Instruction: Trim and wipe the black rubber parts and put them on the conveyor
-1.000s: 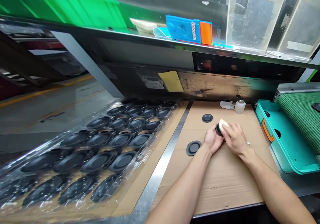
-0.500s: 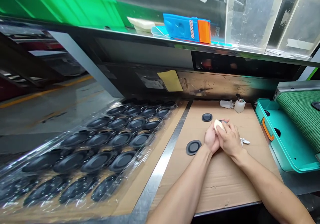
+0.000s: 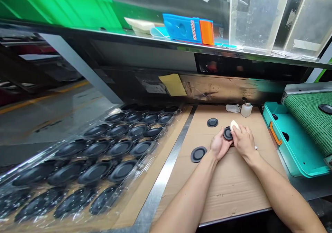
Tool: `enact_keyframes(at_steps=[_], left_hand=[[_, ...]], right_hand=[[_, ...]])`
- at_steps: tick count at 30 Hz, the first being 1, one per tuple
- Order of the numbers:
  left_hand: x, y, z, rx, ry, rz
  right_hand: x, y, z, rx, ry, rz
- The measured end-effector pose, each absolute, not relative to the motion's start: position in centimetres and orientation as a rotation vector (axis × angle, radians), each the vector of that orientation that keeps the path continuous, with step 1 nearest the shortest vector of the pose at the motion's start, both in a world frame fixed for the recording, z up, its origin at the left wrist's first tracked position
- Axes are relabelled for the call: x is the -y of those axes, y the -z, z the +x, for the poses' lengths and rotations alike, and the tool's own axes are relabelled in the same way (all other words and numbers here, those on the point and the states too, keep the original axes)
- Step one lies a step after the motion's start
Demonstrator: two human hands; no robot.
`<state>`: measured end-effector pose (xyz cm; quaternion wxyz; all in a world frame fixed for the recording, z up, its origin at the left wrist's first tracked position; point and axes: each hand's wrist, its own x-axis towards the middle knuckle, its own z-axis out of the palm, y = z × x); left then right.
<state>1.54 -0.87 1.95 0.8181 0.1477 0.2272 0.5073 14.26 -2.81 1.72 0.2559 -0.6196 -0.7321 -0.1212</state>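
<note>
My left hand [image 3: 220, 143] cups a round black rubber disc [image 3: 227, 133] at its fingertips, on the cardboard sheet [image 3: 233, 188]. My right hand [image 3: 243, 141] pinches a small white sponge [image 3: 234, 125] and presses it against the disc's upper edge. Part of the disc is hidden behind the fingers. Two similar black discs lie on the cardboard nearby: one [image 3: 212, 122] above my hands, the other [image 3: 198, 154] to the left of my left hand.
A clear plastic tray [image 3: 166, 129] holds several black discs to the left, beyond a steel strip [image 3: 166, 181]. A small white bottle [image 3: 246, 110] and crumpled tissue [image 3: 232, 108] stand behind. A teal tray [image 3: 295, 150] with green mat [image 3: 311, 122] sits right.
My hands have parted slightly, and the black disc shows again between them. The sponge now sits at the disc's upper right edge. The whole scene has shifted slightly left in view.
</note>
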Motion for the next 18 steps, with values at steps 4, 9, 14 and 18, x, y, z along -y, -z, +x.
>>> enact_keyframes(at_steps=[4,9,14,18], left_hand=[[1.1,-2.4,0.7,-0.498,-1.058,0.324],[1.1,-3.1,0.2,-0.473,-1.009,0.342],[1.8,-2.7,1.1,-0.781,-1.322,0.947],[2.9,-2.3,1.6,-1.080,-1.576,1.686]], right_hand=[[2.4,-2.5,17.0,1.904,0.305,-1.836],[1.8,-2.9,20.0,1.795,0.271,-2.083],[1.2,-1.9,20.4,1.831,0.172,-2.175],[1.0,-1.4,20.5,1.825,0.144,-2.177]])
